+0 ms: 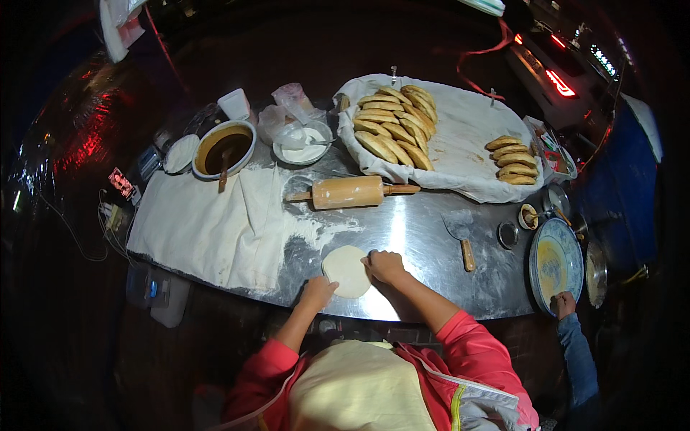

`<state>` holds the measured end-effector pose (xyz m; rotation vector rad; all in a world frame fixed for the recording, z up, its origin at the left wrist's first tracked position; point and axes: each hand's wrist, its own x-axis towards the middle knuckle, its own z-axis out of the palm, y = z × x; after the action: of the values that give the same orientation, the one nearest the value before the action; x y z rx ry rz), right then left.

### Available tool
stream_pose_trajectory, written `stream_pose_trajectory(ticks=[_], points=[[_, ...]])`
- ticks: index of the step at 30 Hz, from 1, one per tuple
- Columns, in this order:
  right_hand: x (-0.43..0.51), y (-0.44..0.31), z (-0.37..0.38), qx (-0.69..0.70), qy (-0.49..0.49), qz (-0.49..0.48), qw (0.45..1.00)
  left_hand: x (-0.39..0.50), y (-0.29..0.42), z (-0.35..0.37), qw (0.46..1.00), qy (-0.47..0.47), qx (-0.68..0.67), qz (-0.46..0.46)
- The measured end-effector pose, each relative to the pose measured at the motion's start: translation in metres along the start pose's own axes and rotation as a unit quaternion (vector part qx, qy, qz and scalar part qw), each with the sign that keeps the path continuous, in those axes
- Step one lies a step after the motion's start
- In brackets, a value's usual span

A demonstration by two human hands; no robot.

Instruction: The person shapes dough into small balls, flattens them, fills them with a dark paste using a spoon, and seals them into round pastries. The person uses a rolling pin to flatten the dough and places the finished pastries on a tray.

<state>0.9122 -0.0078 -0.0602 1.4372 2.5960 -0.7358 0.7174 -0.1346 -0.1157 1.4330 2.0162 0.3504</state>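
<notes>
A flat round of dough [347, 273] is stretched between my two hands just over the steel worktop [431, 280]. My left hand [317, 293] pinches its lower left edge, thumb on top. On the opposite side, my right hand [385, 266] grips the upper right edge. Beyond the dough lies a wooden rolling pin [347, 193] dusted with flour, its handles pointing left and right. Loose flour [318, 231] is scattered between the pin and the dough. A white cloth [215, 231] covers the worktop to the left.
Baked flatbreads [396, 126] fill the left of a cloth-lined tray [458, 118]; several more [515, 161] sit at its right. Behind the cloth stand a bowl of brown paste [229, 145] and a bowl of white powder [310, 153]. A scraper [468, 256] lies right. Another person's hand [564, 304] touches a patterned basin [571, 253].
</notes>
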Motion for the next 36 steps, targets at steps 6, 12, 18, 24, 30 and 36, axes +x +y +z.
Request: stream_pose_trajectory(ticks=[6,12,18,24,30,36], points=[[0.001,0.001,0.003,-0.007,-0.049,-0.017,0.999,-0.002,0.010,-0.022,0.989,-0.114,-0.057,-0.074],[0.000,-0.002,0.006,-0.009,-0.009,-0.050,0.999,-0.002,0.013,-0.021,0.998,-0.048,-0.043,-0.024],[-0.001,-0.003,0.006,0.007,-0.017,0.007,1.000,0.001,0.007,-0.021,0.993,-0.098,-0.034,-0.057],[0.001,-0.007,0.002,-0.038,-0.083,0.004,0.996,0.000,0.010,-0.025,0.992,-0.088,-0.077,-0.057],[0.005,-0.007,0.001,-0.023,-0.041,-0.036,0.998,-0.003,0.018,-0.028,0.994,-0.062,-0.093,-0.014],[0.008,-0.007,0.004,-0.009,-0.018,-0.002,1.000,-0.004,0.024,-0.032,0.991,-0.100,-0.069,-0.062]])
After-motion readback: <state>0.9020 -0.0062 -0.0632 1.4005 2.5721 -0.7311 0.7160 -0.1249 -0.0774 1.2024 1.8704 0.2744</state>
